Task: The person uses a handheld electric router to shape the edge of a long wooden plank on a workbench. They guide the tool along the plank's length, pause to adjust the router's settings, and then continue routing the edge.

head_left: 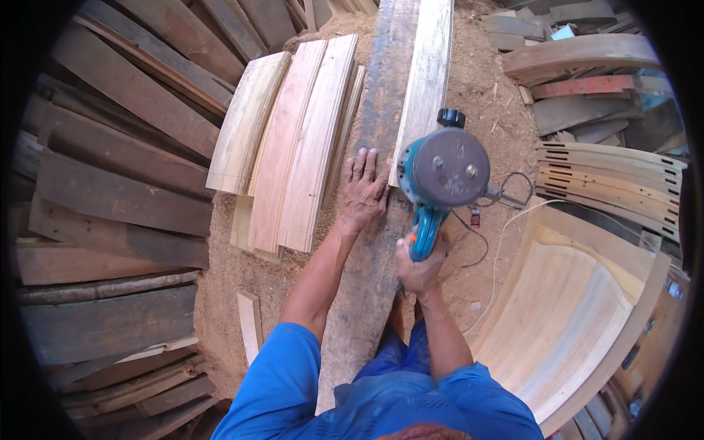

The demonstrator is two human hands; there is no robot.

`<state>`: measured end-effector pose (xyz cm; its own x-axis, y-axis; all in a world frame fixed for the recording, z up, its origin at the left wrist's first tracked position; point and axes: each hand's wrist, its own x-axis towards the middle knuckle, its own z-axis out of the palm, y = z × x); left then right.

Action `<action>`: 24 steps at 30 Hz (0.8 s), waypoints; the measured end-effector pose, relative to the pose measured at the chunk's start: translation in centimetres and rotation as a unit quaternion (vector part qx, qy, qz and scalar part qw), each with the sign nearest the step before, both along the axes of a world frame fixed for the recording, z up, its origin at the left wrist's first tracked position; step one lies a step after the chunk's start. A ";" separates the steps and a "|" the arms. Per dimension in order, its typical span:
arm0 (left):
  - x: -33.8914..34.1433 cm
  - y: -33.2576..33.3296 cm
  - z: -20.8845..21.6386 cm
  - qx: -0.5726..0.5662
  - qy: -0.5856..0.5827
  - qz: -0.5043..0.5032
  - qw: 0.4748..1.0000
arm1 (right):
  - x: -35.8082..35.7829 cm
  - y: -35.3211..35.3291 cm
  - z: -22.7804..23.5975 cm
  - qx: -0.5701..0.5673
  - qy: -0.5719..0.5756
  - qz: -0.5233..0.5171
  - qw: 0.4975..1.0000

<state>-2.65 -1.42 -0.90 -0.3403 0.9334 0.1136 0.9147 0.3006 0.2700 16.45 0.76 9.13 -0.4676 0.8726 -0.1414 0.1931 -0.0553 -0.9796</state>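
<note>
My right hand [423,262] clenches the handle of the teal power planer [445,170], at twelve o'clock over the near end of the pale plank [427,73]. My left hand [362,192], released, lies flat on the beam [356,293] at half past eleven, beside the plank's left edge. Stacked boards [302,139] crowd eleven o'clock; past the plank's right edge, at one, sawdust-strewn floor [484,121] gives open room
</note>
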 end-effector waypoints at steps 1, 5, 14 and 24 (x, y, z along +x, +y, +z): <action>0.0 -0.1 0.1 -0.006 -0.008 0.002 1.000 | -1.0 1.4 0.0 0.026 -0.001 -0.008 1.000; -0.2 -0.3 0.0 -0.008 -0.037 -0.002 0.999 | -5.1 8.3 -0.5 0.103 -0.002 -0.024 0.994; -5.3 15.3 5.3 0.089 -0.359 0.271 0.889 | -13.8 24.1 -2.5 0.153 0.016 -0.032 0.988; -0.9 22.6 1.3 -0.004 -0.092 0.361 0.928 | -24.3 43.1 -3.6 0.171 0.049 -0.040 0.983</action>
